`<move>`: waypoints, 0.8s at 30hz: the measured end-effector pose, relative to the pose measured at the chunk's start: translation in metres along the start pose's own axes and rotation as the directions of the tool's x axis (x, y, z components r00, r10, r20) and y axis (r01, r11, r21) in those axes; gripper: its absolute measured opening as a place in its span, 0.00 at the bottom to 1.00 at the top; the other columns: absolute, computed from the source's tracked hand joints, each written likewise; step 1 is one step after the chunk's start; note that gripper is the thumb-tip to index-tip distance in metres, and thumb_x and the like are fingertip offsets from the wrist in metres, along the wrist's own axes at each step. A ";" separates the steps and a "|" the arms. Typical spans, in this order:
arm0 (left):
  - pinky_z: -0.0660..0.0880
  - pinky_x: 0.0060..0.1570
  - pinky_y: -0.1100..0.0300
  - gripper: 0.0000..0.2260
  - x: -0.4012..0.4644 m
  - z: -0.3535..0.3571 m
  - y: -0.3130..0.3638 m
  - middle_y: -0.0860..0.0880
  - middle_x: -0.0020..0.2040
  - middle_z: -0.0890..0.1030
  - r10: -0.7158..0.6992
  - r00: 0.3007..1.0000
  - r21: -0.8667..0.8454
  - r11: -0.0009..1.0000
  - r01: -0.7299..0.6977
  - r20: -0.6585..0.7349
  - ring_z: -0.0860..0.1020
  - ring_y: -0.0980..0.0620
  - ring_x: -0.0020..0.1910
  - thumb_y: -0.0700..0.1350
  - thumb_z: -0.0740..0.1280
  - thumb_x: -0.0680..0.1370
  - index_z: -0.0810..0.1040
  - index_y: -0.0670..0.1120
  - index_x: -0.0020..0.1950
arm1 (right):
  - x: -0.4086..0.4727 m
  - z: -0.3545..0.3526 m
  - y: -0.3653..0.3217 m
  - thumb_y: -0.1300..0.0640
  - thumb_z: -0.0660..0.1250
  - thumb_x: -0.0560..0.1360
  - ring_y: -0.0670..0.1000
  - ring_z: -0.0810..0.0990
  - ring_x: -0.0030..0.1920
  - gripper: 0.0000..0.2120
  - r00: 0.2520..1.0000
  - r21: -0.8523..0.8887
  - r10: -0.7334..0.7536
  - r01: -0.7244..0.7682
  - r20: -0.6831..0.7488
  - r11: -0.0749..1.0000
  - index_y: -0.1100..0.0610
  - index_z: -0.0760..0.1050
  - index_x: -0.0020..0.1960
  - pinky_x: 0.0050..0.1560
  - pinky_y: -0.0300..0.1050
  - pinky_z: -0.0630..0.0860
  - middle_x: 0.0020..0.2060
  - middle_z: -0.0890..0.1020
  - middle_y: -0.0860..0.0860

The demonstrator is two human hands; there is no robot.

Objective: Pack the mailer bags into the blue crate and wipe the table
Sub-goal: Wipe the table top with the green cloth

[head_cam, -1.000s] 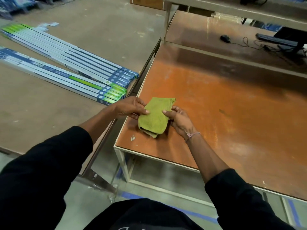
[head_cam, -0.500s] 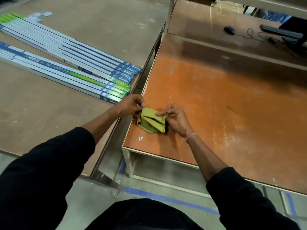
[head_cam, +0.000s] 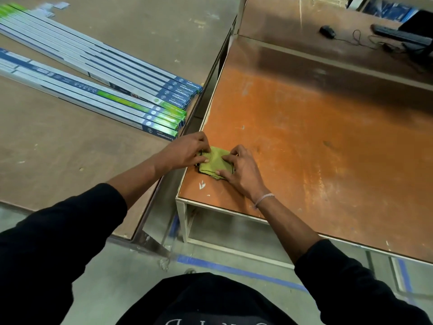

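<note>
On orange table [head_cam: 304, 148], folded green cloth [head_cam: 214, 161]

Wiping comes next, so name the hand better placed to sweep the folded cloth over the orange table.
Right, probably. The right hand lies over the green cloth, with the bare orange table on its side. The left hand only pinches the cloth's left edge.

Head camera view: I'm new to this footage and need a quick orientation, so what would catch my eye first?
First, the green cloth, folded small near the front left corner of the orange table, with the left hand and right hand pressing on it. Next, the long boxes lying fanned across the brown table to the left.
</note>
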State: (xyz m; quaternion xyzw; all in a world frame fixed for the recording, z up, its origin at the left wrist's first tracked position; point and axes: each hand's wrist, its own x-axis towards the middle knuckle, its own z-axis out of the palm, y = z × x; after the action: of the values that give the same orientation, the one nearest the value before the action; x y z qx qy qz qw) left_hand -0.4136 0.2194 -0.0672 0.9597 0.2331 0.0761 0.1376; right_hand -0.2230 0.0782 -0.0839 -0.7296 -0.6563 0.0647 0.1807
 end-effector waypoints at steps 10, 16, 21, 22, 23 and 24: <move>0.75 0.58 0.54 0.19 0.009 -0.011 0.016 0.47 0.61 0.78 -0.028 0.999 0.056 0.998 0.027 0.022 0.78 0.48 0.58 0.51 0.77 0.74 0.83 0.45 0.62 | 0.006 -0.014 0.002 0.45 0.79 0.68 0.50 0.76 0.48 0.25 0.997 0.183 0.069 -0.074 0.033 0.980 0.57 0.83 0.60 0.49 0.41 0.72 0.51 0.77 0.52; 0.77 0.60 0.52 0.20 0.004 -0.004 0.023 0.48 0.64 0.76 -0.078 0.989 -0.010 0.997 0.079 0.123 0.79 0.48 0.57 0.48 0.76 0.76 0.81 0.45 0.66 | 0.003 -0.009 0.008 0.54 0.81 0.67 0.48 0.75 0.46 0.25 0.991 0.243 0.122 -0.133 0.057 0.961 0.62 0.82 0.60 0.47 0.36 0.69 0.50 0.74 0.51; 0.77 0.58 0.53 0.20 0.009 -0.011 0.024 0.47 0.64 0.75 -0.099 0.983 0.011 0.995 0.098 0.155 0.79 0.47 0.58 0.48 0.76 0.76 0.80 0.46 0.66 | 0.003 -0.017 0.008 0.52 0.81 0.68 0.49 0.76 0.45 0.24 0.992 0.246 0.110 -0.123 0.068 0.961 0.60 0.81 0.60 0.50 0.43 0.76 0.51 0.77 0.53; 0.77 0.57 0.53 0.20 0.010 -0.014 0.027 0.46 0.64 0.76 -0.099 0.984 0.019 0.995 0.098 0.150 0.79 0.47 0.57 0.47 0.76 0.76 0.79 0.45 0.67 | 0.002 -0.020 0.010 0.52 0.79 0.69 0.50 0.76 0.45 0.22 0.992 0.258 0.116 -0.123 0.041 0.958 0.60 0.82 0.60 0.50 0.45 0.77 0.51 0.77 0.54; 0.76 0.57 0.53 0.21 0.013 -0.017 0.030 0.45 0.64 0.76 -0.092 0.989 0.024 0.996 0.090 0.117 0.79 0.46 0.58 0.47 0.75 0.77 0.78 0.45 0.68 | -0.001 -0.025 0.011 0.52 0.77 0.70 0.50 0.76 0.45 0.21 0.991 0.271 0.132 -0.125 -0.006 0.954 0.59 0.82 0.59 0.51 0.47 0.77 0.50 0.78 0.54; 0.75 0.57 0.53 0.22 0.014 -0.019 0.035 0.44 0.64 0.77 -0.083 0.994 0.027 0.996 0.082 0.066 0.79 0.45 0.58 0.47 0.74 0.78 0.77 0.44 0.70 | -0.004 -0.029 0.014 0.51 0.75 0.71 0.52 0.77 0.46 0.20 0.986 0.268 0.154 -0.131 -0.066 0.954 0.59 0.82 0.60 0.51 0.49 0.77 0.50 0.78 0.54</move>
State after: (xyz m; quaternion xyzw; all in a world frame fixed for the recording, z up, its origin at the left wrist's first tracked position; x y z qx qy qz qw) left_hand -0.3902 0.2008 -0.0371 0.9528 0.2687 0.0354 0.1367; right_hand -0.2010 0.0680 -0.0628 -0.7468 -0.5791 0.1324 0.2990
